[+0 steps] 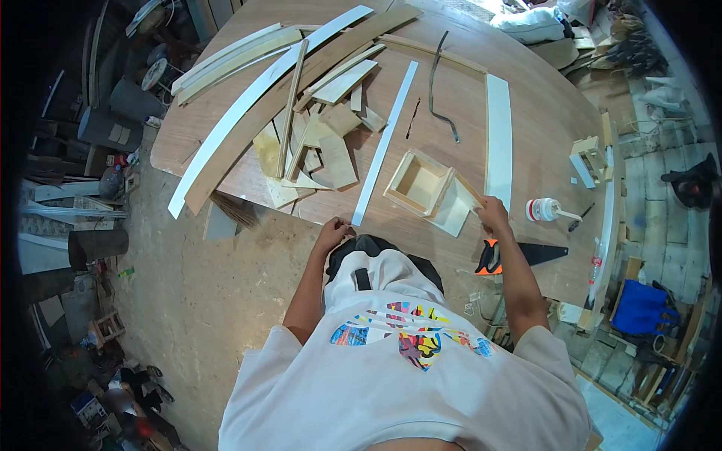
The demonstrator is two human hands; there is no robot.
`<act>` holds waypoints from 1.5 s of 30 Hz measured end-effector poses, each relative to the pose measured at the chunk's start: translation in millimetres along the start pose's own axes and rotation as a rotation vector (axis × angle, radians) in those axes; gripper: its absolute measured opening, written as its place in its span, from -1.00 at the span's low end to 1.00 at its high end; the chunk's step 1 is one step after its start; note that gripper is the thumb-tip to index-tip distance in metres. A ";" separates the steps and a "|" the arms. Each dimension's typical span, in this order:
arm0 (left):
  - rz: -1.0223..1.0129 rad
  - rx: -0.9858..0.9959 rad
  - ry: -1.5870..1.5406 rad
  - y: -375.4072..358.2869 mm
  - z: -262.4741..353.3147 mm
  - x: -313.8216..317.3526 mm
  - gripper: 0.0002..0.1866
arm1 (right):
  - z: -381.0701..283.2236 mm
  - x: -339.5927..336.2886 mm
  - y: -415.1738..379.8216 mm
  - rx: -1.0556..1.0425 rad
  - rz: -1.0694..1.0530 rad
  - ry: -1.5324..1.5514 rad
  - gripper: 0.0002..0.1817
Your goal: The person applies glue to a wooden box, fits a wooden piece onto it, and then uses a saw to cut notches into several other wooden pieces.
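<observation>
Strips (227, 124) of long, curved wood lie farthest left, beyond and to the left of the left fingers. Next comes a heap of scraps (337, 154), piled on the counter (466, 98) ahead of those same fingers. The left hand (333, 232) rests at the counter's near edge with its fingers curled narrow; whether they touch or hold anything, I cannot tell. Just beside their tips is the near end of a straight white slat (385, 145), which runs away from them.

To the right of the slat, between the two hands, sits the small box (406, 203), its open compartment facing up and a white-faced panel (453, 216) reaching toward the right fingers. The right hand (492, 213) appears to have its fingers closed on the outer edge of that panel side.

The step in hand looks like steadying or placing the box; turning or lifting it would call for a firm hold at that edge and support from the left fingers at the opposite wall.

Just nearer than the right fingers is a saw (541, 253), partly under the forearm; to their right stands a glue bottle (540, 210).
</observation>
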State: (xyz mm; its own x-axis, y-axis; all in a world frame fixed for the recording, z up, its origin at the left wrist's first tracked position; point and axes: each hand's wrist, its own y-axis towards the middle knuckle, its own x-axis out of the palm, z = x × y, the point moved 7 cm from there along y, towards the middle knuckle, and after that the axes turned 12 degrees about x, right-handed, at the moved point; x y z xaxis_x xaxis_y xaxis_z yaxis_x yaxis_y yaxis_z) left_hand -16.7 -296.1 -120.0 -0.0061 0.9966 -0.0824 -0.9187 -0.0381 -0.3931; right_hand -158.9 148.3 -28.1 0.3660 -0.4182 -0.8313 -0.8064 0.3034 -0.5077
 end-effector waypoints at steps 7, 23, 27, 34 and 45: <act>0.486 0.290 0.421 19.5 49.0 -41.1 -0.78 | 1.7 4.9 -33.5 -0.029 0.086 0.175 -0.66; 0.318 -0.023 0.253 118.4 56.2 -61.7 -0.59 | 97.1 86.1 -6.2 0.241 -0.048 0.793 -0.67; 0.335 0.155 0.250 124.4 42.8 -68.1 -0.65 | 90.3 82.4 -25.0 0.231 0.010 0.799 -0.68; 0.422 0.391 0.356 74.4 85.2 -51.9 -0.75 | 89.4 87.6 -35.5 0.214 0.045 0.872 -0.56; 0.130 0.251 -0.328 58.5 137.7 14.0 -0.89 | 19.8 51.3 -70.6 -0.036 0.316 0.392 -0.49</act>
State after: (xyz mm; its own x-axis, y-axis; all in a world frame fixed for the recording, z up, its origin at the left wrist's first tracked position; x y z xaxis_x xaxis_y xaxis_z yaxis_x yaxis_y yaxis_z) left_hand -124.9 -274.3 -18.0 -0.2165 0.9566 0.1951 -0.9693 -0.1866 -0.1603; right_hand -73.9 122.4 -39.4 -0.0945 -0.6027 -0.7923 -0.8678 0.4398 -0.2311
